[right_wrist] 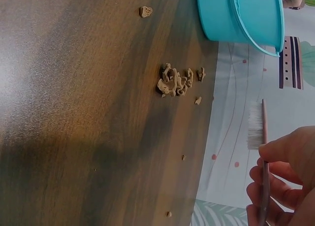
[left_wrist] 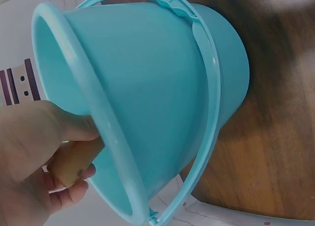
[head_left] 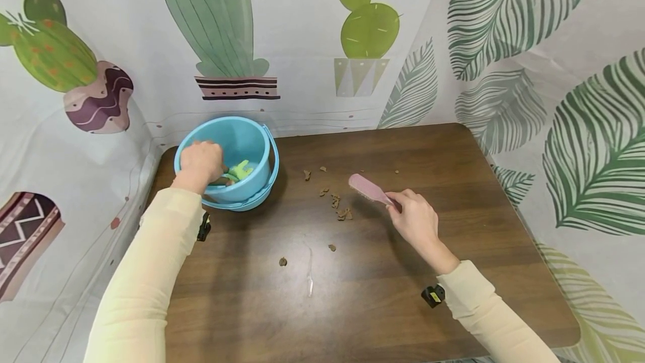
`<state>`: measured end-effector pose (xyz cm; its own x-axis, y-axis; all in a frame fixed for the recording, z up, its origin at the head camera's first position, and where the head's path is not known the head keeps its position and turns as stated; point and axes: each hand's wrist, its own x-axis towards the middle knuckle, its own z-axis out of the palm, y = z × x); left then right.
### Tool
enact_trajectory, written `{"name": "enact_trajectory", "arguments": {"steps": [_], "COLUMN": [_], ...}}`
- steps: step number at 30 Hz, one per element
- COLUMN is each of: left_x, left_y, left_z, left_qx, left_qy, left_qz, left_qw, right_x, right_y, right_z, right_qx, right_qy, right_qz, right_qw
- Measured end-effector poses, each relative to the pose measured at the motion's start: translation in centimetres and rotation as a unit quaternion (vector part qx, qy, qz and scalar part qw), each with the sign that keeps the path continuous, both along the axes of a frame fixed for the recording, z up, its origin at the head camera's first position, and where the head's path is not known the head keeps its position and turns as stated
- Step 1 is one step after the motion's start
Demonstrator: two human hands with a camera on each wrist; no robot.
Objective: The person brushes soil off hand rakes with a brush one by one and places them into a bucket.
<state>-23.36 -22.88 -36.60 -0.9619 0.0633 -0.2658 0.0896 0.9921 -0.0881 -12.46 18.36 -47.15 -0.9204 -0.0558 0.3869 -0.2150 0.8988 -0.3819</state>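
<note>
A light-blue bucket [head_left: 234,130] stands at the back left of the table. My left hand [head_left: 203,161] reaches over its rim, and in the left wrist view the thumb and fingers grip a smooth tan-brown piece [left_wrist: 74,162]; its far end is hidden by the rim and I cannot tell its kind. Bright green things [head_left: 243,170] lie inside the bucket, near that hand. My right hand [head_left: 417,220] holds a pink brush [head_left: 369,188] by its handle above the table. Its white bristles [right_wrist: 255,125] show in the right wrist view. Left of the brush lie several curled brown scraps [head_left: 342,214].
The brown wooden table [head_left: 383,307] meets a cloth backdrop [head_left: 302,27] printed with cacti and leaves. More scraps lie scattered, one brown scrap [head_left: 283,261] toward the front. The bucket's handle [left_wrist: 209,63] hangs down along its side.
</note>
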Motion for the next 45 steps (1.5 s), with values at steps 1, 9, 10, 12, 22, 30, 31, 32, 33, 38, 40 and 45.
{"name": "enact_trajectory", "arguments": {"steps": [1,9,10,12,22,30,31,32,33,38,40,45], "left_x": [0.0,-0.2,-0.2,-0.3,0.0,0.5,0.5,0.6,0.7,0.9,1.1,1.5], "left_y": [0.0,-0.6,-0.6,-0.7,-0.7,-0.4,-0.4,-0.3,-0.3,0.0,0.0,-0.1], "left_z": [0.0,0.4,0.4,0.5,0.4,0.8,0.9,0.9,1.0,1.0,1.0,1.1], "left_qx": [0.001,-0.006,-0.007,-0.005,0.003,0.012,0.012,0.012,0.014,0.015,0.018,0.04], "left_qy": [0.004,0.015,0.014,0.012,0.026,0.039,0.042,0.044,0.047,0.066,0.077,0.109], "left_qz": [0.001,-0.003,-0.003,-0.001,0.0,-0.015,-0.02,-0.025,-0.03,-0.055,-0.061,-0.071], "left_qw": [1.0,0.9999,0.9999,0.9999,0.9997,0.999,0.9989,0.9986,0.9983,0.9962,0.995,0.9907], "right_x": [0.0,0.1,0.1,0.1,0.1,0.0,0.0,-0.1,-0.1,-0.2,-0.2,-0.5], "right_y": [0.0,0.0,0.0,0.0,0.1,0.2,0.3,0.3,0.4,0.6,0.8,1.2], "right_z": [0.0,0.1,0.1,0.2,0.0,-0.3,-0.3,-0.4,-0.4,-0.7,-0.8,-1.1], "right_qx": [0.001,0.002,0.002,0.001,-0.006,-0.016,-0.017,-0.019,-0.02,-0.029,-0.032,-0.039], "right_qy": [0.0,-0.002,-0.001,0.0,0.0,-0.003,-0.003,-0.003,-0.003,-0.006,-0.009,-0.023], "right_qz": [0.0,0.0,-0.001,-0.001,-0.008,-0.018,-0.02,-0.021,-0.022,-0.032,-0.036,-0.048], "right_qw": [1.0,1.0,1.0,1.0,1.0,1.0,1.0,1.0,1.0,0.999,0.999,0.998]}}
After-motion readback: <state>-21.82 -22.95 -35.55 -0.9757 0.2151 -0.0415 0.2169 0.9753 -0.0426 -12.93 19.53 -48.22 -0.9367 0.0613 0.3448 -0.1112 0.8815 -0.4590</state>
